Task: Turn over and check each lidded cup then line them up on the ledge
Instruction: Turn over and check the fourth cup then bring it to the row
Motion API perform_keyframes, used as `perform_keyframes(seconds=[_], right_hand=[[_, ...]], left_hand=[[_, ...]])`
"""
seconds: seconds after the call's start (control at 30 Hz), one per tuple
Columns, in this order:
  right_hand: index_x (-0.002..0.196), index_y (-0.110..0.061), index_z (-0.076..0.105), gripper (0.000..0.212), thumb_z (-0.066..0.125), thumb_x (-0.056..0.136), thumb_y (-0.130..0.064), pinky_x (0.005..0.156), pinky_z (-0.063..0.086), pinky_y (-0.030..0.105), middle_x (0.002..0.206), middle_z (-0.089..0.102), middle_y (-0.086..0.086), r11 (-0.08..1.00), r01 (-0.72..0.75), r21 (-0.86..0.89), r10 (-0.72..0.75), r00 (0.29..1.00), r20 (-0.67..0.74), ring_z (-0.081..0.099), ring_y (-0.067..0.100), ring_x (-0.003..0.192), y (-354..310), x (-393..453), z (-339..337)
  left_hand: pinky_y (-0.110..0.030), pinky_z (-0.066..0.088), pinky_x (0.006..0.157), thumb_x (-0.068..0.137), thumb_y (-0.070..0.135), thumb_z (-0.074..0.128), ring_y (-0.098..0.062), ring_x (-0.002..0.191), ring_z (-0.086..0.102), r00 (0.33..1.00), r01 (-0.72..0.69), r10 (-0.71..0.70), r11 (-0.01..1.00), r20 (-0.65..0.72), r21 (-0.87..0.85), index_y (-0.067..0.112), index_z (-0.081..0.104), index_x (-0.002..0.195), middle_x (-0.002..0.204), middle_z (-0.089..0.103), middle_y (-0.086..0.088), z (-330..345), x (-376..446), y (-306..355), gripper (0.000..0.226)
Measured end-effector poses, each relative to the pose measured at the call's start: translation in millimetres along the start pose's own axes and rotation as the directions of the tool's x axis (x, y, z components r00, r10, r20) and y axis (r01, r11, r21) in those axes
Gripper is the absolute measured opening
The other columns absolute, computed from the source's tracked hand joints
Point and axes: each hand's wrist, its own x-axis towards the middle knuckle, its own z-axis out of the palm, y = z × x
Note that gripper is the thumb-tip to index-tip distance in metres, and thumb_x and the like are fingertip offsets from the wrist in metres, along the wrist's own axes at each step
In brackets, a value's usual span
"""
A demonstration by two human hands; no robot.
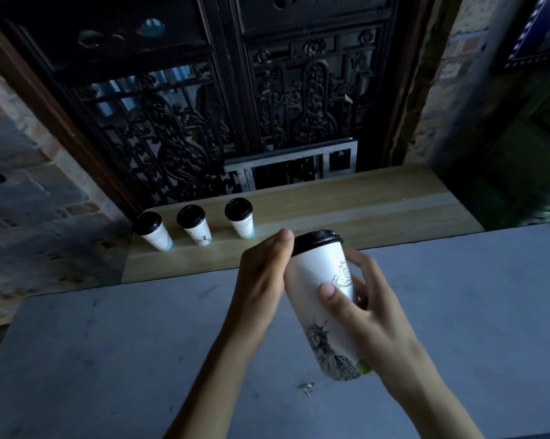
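Held cup (322, 299), white w/ black lid and line drawings, is up in the air over the grey table (109, 359), lid end tilted away toward the ledge (362, 204), base nearest the camera. Left hand (261, 280) is wrapped on its left side near the lid, thumb tip by the lid rim. Right hand (368, 315) curls round the right side, thumb pressed on the front of the wall; fingers of both closed on the cup. On the wooden ledge beyond, 3 more lidded cups stand upright in a row at the left end: left cup (153, 231), middle cup (195, 224), right cup (240, 218), each apart from the next. Behind: dark carved screen (235, 90).
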Motion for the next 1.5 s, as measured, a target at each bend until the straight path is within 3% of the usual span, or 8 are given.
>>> perform_keyframes(seconds=[0.13,0.3,0.47,0.63,0.8,1.07,1.33,1.5], right_hand=[[0.130,-0.027,0.061,0.060,0.075,0.076,-0.050,0.068,0.063,0.039,0.105,0.077,0.020,0.987,-0.082,0.137,0.071,0.994,0.079,0.078,0.034,0.088,-1.3,5.5,-2.7],[0.112,-0.002,0.075,0.058,0.079,0.077,-0.048,0.070,0.065,0.040,0.096,0.076,0.026,0.849,-0.234,0.474,0.102,0.952,0.289,0.076,0.033,0.080,1.2,13.9,-11.2],[0.121,-0.009,0.067,0.047,0.069,0.087,-0.042,0.069,0.063,0.039,0.102,0.080,0.016,0.968,-0.069,0.241,0.038,0.991,0.131,0.078,0.034,0.090,8.6,26.0,-13.9],[0.130,-0.015,0.063,0.063,0.076,0.076,-0.046,0.073,0.061,0.025,0.111,0.078,0.006,0.993,0.115,0.037,-0.116,0.993,0.009,0.077,0.012,0.099,14.2,36.7,-12.7],[0.125,-0.019,0.067,0.054,0.072,0.079,-0.047,0.081,0.061,0.044,0.110,0.079,0.013,0.984,0.072,0.164,-0.081,0.996,0.046,0.077,0.030,0.102,18.4,45.3,-14.1],[0.130,-0.017,0.061,0.052,0.073,0.084,-0.038,0.098,0.054,0.068,0.118,0.076,0.021,0.977,0.060,0.206,-0.086,0.989,0.118,0.073,0.041,0.111,26.9,61.0,-15.1],[0.135,-0.028,0.063,0.041,0.045,0.099,-0.037,0.087,0.056,0.018,0.126,0.076,-0.008,0.996,0.089,-0.017,-0.081,0.957,0.279,0.069,0.004,0.118,25.9,83.3,-27.4],[0.130,-0.035,0.066,0.042,0.051,0.094,-0.051,0.096,0.055,0.035,0.121,0.076,-0.021,0.997,0.025,-0.069,-0.011,0.979,0.203,0.068,-0.008,0.112,29.3,106.0,-23.1]], left_hand=[[-0.057,0.052,0.100,0.091,0.062,0.044,-0.031,0.113,0.073,0.999,0.044,-0.044,0.994,0.004,-0.097,0.020,0.078,0.110,0.113,0.081,-0.007,4.6,2.4,2.1,0.057],[-0.076,0.047,0.086,0.094,0.060,0.050,-0.062,0.109,0.060,0.997,0.055,-0.040,0.972,0.067,-0.227,0.005,0.066,0.126,0.121,0.062,-0.041,6.7,2.7,0.9,0.065],[-0.075,0.048,0.090,0.094,0.068,0.049,-0.056,0.098,0.061,0.999,-0.036,0.036,0.999,-0.016,0.010,-0.005,0.058,0.111,0.104,0.063,-0.037,4.5,8.1,-6.6,0.075],[-0.027,0.055,0.094,0.094,0.053,0.050,-0.010,0.106,0.072,0.995,-0.097,0.097,0.986,0.006,0.134,0.019,0.071,0.112,0.109,0.077,0.002,5.7,7.2,-5.0,0.044],[-0.048,0.054,0.101,0.089,0.055,0.057,-0.030,0.117,0.069,1.000,-0.021,0.023,0.998,0.019,-0.065,0.026,0.071,0.116,0.120,0.076,-0.004,0.5,9.7,-10.9,0.042],[-0.036,0.060,0.089,0.073,0.075,0.071,-0.024,0.122,0.070,0.986,0.167,-0.161,0.971,0.050,-0.168,0.030,0.068,0.124,0.128,0.074,-0.003,-4.2,18.3,-28.3,0.068],[-0.043,0.057,0.101,0.067,0.076,0.078,-0.018,0.127,0.067,0.990,0.136,-0.126,0.975,0.066,-0.178,0.023,0.065,0.132,0.134,0.073,0.001,-8.3,24.5,-48.1,0.086],[-0.050,0.047,0.114,0.069,0.072,0.079,-0.018,0.132,0.063,0.991,0.124,-0.118,0.987,0.068,-0.098,0.032,0.059,0.139,0.140,0.068,0.003,-11.4,40.4,-69.3,0.083]])
